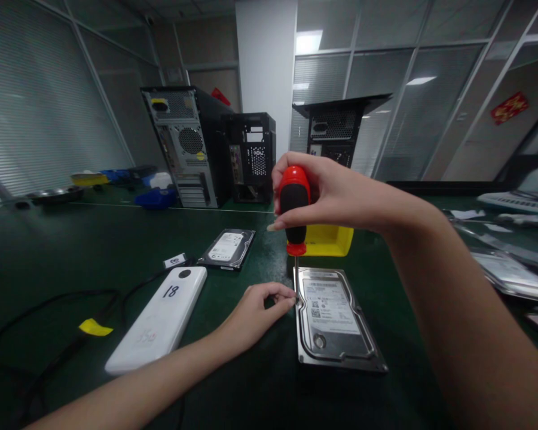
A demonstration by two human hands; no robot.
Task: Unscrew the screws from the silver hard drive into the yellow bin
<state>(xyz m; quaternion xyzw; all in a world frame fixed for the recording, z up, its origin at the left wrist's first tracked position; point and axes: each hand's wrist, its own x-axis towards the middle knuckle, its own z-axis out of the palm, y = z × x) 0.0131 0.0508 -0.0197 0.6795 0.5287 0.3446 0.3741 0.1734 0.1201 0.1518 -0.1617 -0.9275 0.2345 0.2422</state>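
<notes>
My right hand (311,191) is wrapped round the red and black handle of a screwdriver (295,209), held upright with its shaft pointing down. The screwdriver's tip meets the left edge of a silver hard drive (329,310) that lies label up on the dark green table. Beside that tip, my left hand (269,304) has thumb and forefinger pinched together at the drive's edge. Whatever is between those fingertips is too small to make out. Behind the drive stands a yellow bin (329,240), partly hidden by my right hand.
A second hard drive (228,248) lies further back. Left of my hands are a white power bank (161,322) marked 18 and black cables (67,346). Computer cases (215,149) stand behind, near a blue bin (156,198). More drives (515,275) lie far right.
</notes>
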